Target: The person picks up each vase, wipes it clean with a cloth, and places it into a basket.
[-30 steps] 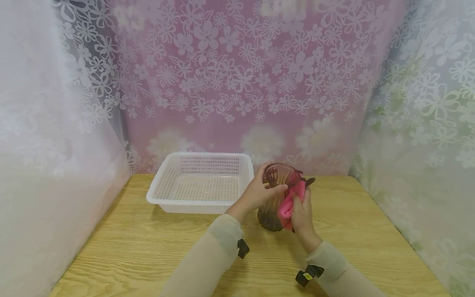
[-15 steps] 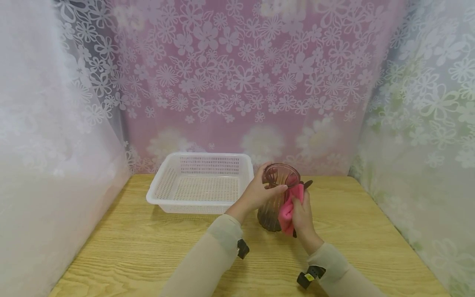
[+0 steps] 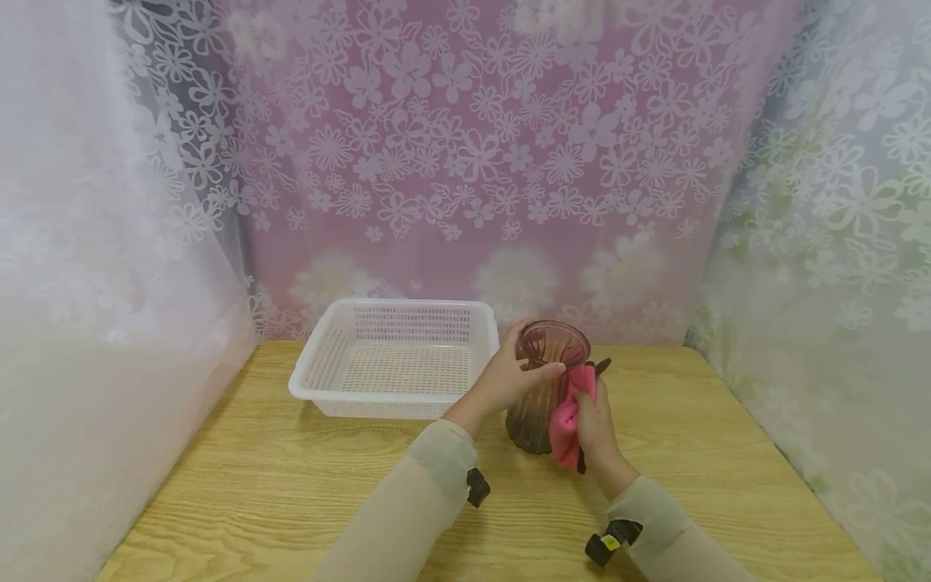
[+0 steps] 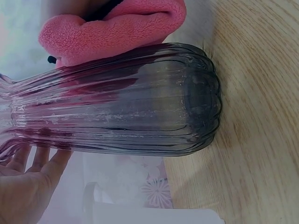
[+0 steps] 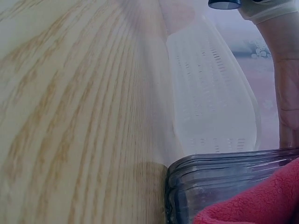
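Ribbed glass vase is standing on the wood-grain table, right of the white basket, which is showing its slotted floor. Left hand is gripping the vase near its rim, partly curled. Right hand is closing around a bunched pink cloth, pressing it to the vase's right side. Left wrist view is showing three left fingers at the glass; head view is mostly hiding them. Yellow patch on the right wrist's black device: appearing too small to read.

From above, the head view faces forward and down; both close, sideways wrist views share the vase.
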A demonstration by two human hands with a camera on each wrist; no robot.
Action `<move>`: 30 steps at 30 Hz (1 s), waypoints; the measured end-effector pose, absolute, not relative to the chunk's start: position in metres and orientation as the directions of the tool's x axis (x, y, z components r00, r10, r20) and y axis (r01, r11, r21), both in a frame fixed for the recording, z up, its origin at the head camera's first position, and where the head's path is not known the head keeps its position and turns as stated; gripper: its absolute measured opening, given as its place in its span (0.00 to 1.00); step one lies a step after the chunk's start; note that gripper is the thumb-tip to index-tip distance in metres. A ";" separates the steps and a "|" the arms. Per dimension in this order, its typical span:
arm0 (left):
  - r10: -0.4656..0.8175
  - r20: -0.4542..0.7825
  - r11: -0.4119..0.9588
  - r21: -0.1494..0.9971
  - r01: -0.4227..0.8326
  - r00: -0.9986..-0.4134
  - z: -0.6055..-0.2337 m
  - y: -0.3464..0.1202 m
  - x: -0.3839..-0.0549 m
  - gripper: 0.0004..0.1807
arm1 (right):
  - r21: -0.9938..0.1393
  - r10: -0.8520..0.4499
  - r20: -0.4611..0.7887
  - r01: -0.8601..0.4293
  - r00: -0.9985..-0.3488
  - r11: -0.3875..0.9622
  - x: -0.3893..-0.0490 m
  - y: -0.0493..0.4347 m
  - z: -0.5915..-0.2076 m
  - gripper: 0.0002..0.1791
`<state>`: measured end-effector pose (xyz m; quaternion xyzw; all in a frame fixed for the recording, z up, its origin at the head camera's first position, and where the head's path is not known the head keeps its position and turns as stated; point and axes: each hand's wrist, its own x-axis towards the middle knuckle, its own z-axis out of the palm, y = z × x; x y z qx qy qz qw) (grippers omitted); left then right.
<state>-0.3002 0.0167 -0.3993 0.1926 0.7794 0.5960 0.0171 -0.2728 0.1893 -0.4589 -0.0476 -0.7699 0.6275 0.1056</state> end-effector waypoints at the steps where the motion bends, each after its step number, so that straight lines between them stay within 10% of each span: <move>1: 0.319 0.200 0.220 0.935 0.277 -0.926 -0.399 0.017 -0.300 0.49 | -0.979 0.202 0.090 -0.049 -0.975 0.200 -0.273 0.190 -0.459 0.24; 20: 0.329 0.198 0.208 0.939 0.275 -0.924 -0.399 0.016 -0.300 0.49 | -0.983 0.131 -0.102 0.120 -0.986 0.137 -0.281 0.200 -0.471 0.21; 30: 0.336 0.185 0.221 0.938 0.269 -0.923 -0.398 0.015 -0.299 0.48 | -0.991 0.067 -0.122 0.125 -0.990 0.039 -0.287 0.204 -0.471 0.04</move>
